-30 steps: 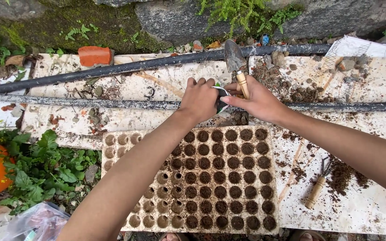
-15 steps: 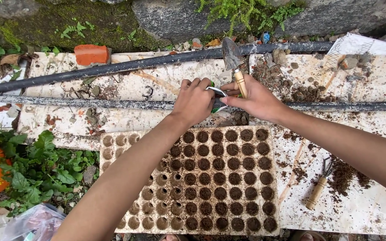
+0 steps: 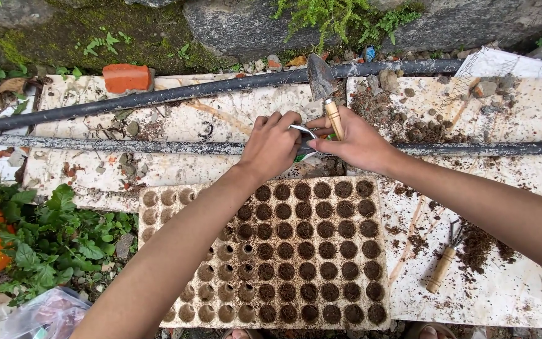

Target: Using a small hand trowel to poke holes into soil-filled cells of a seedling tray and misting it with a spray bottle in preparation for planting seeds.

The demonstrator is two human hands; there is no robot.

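Left hand (image 3: 272,145), right hand (image 3: 354,143) gripping packet (image 3: 304,145), trowel (image 3: 325,91) behind

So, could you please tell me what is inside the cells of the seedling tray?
Most cells of the seedling tray hold dark soil; those along its left side look paler and emptier. The left forearm covers a diagonal strip of cells.

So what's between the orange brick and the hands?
In the head view, two long dark pipes cross the dirty white board between the brick and the left hand.
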